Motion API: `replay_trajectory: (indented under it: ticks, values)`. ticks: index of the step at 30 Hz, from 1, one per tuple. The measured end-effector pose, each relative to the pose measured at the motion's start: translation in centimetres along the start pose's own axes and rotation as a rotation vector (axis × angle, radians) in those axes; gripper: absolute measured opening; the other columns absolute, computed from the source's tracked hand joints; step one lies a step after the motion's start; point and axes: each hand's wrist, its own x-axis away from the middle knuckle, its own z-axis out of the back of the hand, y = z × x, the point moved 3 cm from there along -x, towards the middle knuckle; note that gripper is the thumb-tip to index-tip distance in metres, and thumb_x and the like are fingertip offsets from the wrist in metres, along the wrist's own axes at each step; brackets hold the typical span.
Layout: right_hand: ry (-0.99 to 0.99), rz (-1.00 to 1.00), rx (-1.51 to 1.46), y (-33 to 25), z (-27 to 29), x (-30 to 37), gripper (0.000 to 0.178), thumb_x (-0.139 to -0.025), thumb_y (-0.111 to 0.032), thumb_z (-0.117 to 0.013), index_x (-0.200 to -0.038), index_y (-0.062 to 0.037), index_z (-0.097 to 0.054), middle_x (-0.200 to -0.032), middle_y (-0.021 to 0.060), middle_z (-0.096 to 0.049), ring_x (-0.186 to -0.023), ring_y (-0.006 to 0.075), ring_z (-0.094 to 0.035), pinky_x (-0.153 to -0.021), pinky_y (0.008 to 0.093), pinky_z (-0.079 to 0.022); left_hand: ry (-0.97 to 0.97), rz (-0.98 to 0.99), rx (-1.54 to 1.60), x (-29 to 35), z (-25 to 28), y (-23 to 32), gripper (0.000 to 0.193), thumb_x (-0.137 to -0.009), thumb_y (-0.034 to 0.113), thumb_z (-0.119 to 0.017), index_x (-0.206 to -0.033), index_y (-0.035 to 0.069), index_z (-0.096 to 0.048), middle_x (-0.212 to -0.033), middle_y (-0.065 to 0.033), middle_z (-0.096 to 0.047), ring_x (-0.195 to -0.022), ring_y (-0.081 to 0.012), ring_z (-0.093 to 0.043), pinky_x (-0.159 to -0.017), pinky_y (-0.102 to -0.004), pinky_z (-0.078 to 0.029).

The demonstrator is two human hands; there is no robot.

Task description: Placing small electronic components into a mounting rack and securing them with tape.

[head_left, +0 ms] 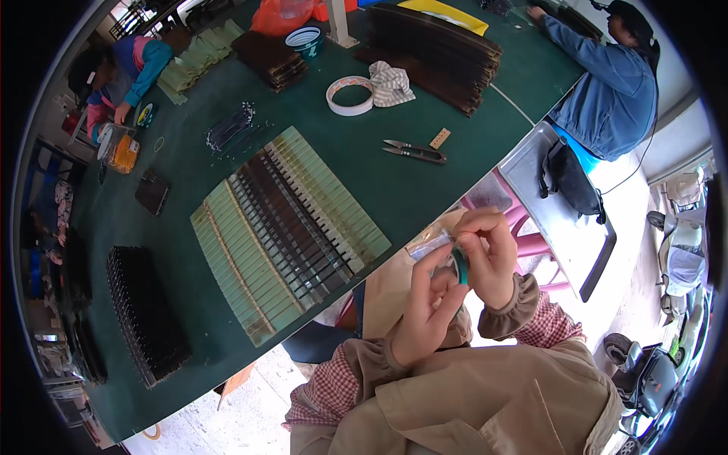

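Both my hands are raised in front of my chest, just off the table's near edge. A small roll of green tape (460, 267) is between the fingers of my left hand (425, 315), which is closed around it. My right hand (491, 262) meets the roll from the right. Its thumb and forefinger are pinched together at the tape's upper edge; any loose tape end there is too small to make out. On the table to my left lies a panel of pale green strips (243, 265) with a dark banded middle.
The green table (303, 144) carries thread snips (415, 151), a white tape roll (350, 96), a striped cloth (390, 83), dark strip stacks (432, 57), a black bristly block (144, 315) and a phone (152, 192). Co-workers sit at far left and right. A grey bench (557, 220) holds a black bag.
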Motion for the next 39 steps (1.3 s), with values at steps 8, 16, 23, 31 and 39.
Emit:
replay_trajectory:
  ticks: [8,16,23,31,39]
  values:
    - [0.064,-0.034,-0.236,0.1,1.0,-0.9,0.009,-0.088,0.002,-0.062,-0.094,-0.0008,-0.056,-0.099,0.0074,-0.049,-0.086,0.0135,-0.052,-0.073,0.0238,-0.043,0.138,0.271,0.112,-1.5,0.7,-1.0,0.019,-0.098,0.006,-0.044,-0.117,0.005,-0.04,-0.078,-0.0055,-0.055,-0.05,-0.0027,-0.036,-0.044,-0.0182,-0.028]
    - [-0.107,0.015,-0.34,0.7,3.2,-1.9,0.009,-0.084,-0.001,-0.068,-0.092,-0.0002,-0.063,-0.097,0.0084,-0.053,-0.087,0.0135,-0.052,-0.075,0.025,-0.043,0.063,0.333,0.187,-2.6,0.6,-0.9,0.009,-0.098,0.005,-0.048,-0.107,0.004,-0.045,-0.073,-0.0056,-0.057,-0.047,-0.0031,-0.04,-0.04,-0.0179,-0.028]
    - [-0.038,0.007,-0.316,0.6,3.9,-7.2,0.022,-0.086,-0.009,-0.067,-0.107,-0.0011,-0.067,-0.092,0.0082,-0.059,-0.076,0.015,-0.054,-0.068,0.0262,-0.045,0.067,0.289,0.128,-3.0,1.4,-1.3,0.003,-0.097,0.004,-0.052,-0.097,0.002,-0.05,-0.073,-0.0072,-0.059,-0.046,-0.0054,-0.045,-0.04,-0.0193,-0.031]
    - [-0.305,0.542,0.589,7.3,-2.7,-13.6,0.022,-0.091,-0.014,-0.063,-0.107,0.0014,-0.062,-0.085,0.0052,-0.059,-0.077,0.0141,-0.056,-0.066,0.026,-0.045,0.203,0.338,0.07,-3.2,1.9,-1.4,0.004,-0.096,0.006,-0.055,-0.096,0.004,-0.051,-0.069,-0.0057,-0.059,-0.047,-0.0054,-0.044,-0.039,-0.0196,-0.029]
    - [-0.238,-0.365,-0.298,6.3,4.5,-5.3,0.02,-0.097,-0.012,-0.055,-0.112,-0.0003,-0.051,-0.085,0.0039,-0.057,-0.071,0.0047,-0.05,-0.062,0.0213,-0.039,0.249,0.395,0.11,-3.2,1.8,-2.0,0.006,-0.094,0.008,-0.058,-0.095,0.007,-0.053,-0.066,-0.0026,-0.057,-0.046,-0.0036,-0.042,-0.038,-0.019,-0.027]
